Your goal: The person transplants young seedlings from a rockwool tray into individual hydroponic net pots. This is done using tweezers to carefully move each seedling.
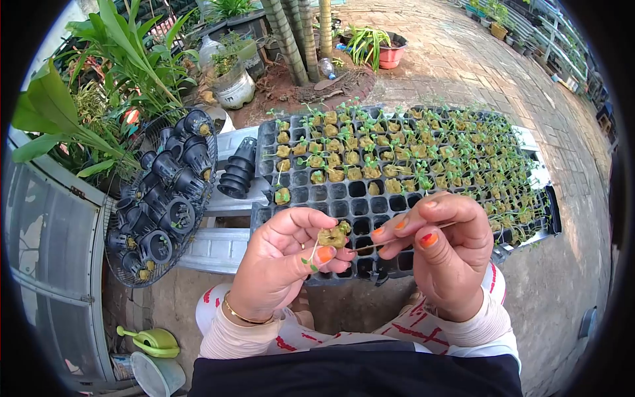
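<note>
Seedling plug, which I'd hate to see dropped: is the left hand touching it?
Touching. The head view shows the seedling plug pinched in the left hand, with no gap between them.

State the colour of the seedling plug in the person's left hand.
The seedling plug is yellowish brown with green patches, seen in the head view.

One left hand (284, 257), one right hand (455, 257), one plug (332, 237), one stick (366, 247); toward the bench's (218, 248) left edge, one wire basket (200, 206), over ten net cups (196, 154), one cup stack (237, 169).
</note>
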A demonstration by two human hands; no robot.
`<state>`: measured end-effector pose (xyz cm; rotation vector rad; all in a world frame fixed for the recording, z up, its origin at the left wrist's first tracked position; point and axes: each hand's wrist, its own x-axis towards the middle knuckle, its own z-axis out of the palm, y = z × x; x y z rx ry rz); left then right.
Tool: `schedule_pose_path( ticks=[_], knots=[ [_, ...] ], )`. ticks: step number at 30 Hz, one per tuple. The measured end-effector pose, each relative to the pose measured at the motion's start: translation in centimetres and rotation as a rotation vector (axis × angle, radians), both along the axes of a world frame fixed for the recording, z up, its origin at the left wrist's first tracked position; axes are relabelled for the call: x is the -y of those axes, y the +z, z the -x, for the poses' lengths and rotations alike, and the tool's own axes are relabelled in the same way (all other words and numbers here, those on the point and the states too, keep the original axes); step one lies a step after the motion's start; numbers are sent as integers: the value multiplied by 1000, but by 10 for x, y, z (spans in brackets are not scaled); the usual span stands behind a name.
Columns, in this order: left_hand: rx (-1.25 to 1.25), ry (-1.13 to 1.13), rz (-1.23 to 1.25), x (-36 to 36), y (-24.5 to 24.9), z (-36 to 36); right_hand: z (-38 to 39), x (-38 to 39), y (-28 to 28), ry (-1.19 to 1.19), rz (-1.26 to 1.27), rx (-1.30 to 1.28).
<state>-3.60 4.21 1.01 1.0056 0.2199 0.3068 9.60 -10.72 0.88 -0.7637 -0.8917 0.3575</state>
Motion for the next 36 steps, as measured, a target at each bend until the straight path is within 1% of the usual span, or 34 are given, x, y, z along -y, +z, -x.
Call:
schedule_pose_path(
  ticks=[2, 8, 10, 11, 13, 24, 26, 27, 29, 32, 36],
  knots=[
    [8, 9, -11, -2, -2, 1, -5, -5, -5, 34, -18, 95],
    [-21, 2, -48, -1, -4, -1, -7, -9, -9, 7, 37, 84],
    [28, -91, -33, -3, -5, -1, -7, -7, -7, -3, 36, 51],
    [28, -94, -33, -1, -4, -3, -7, -7, -6, -11, 34, 19],
    [-4, -20, -74, 4, 0, -6, -10, -5, -6, -14, 36, 34],
    [-3, -40, -81, 6, 1, -9, -10, 0, -3, -23, -20, 81],
    [-10, -35, -78, 6, 2, -9, -8, -1, -3, -4, -24, -69],
    [-10, -46, -75, 5, 1, -9, -9, -1, -4, -5, -23, -68],
    [-11, -57, -70, 5, 0, -8, -12, 0, -6, 43, 10, -200],
    [-9, -54, -73, 5, 1, -8, -14, -2, -7, 104, 9, -268],
    [-13, -62, -67, 5, 1, -7, -15, -2, -6, 114, 70, -253]
  ],
)
